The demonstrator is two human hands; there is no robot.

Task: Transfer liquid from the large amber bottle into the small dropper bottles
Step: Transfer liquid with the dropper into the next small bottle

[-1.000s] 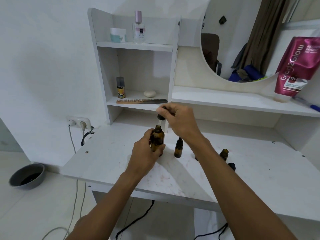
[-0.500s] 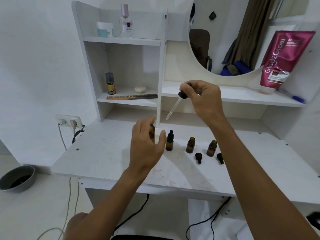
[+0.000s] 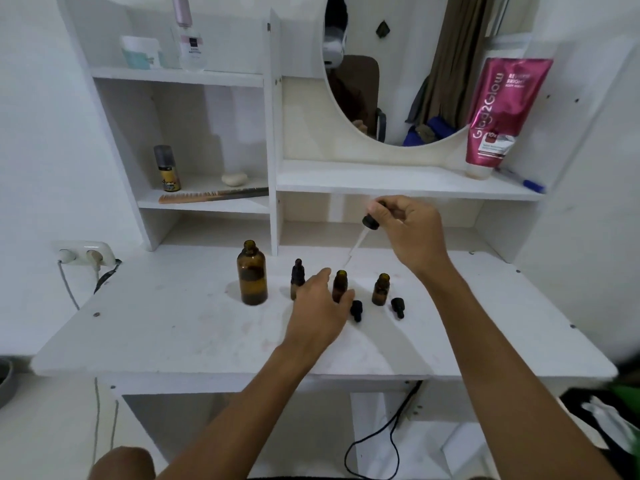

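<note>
The large amber bottle (image 3: 252, 275) stands open and upright on the white desk (image 3: 173, 327), left of three small dropper bottles. The leftmost small bottle (image 3: 297, 277) wears its black cap. The middle small bottle (image 3: 339, 285) and the right small bottle (image 3: 380, 288) are open. My left hand (image 3: 317, 311) has its fingers spread around the base of the middle bottle, thumb to its right. My right hand (image 3: 405, 230) pinches a glass dropper (image 3: 363, 233) by its black bulb, tip slanting down just above the middle bottle's mouth.
Two loose black dropper caps (image 3: 356, 310) (image 3: 397, 306) lie in front of the small bottles. Shelves behind hold a comb (image 3: 211, 195), a small spray can (image 3: 167, 168) and a pink tube (image 3: 498, 112). A mirror (image 3: 398, 71) hangs above. A wall socket (image 3: 85, 256) sits left.
My left hand let go of the large amber bottle and moved right to the middle small bottle. My right hand carried the dropper right and lowered it over that bottle.
</note>
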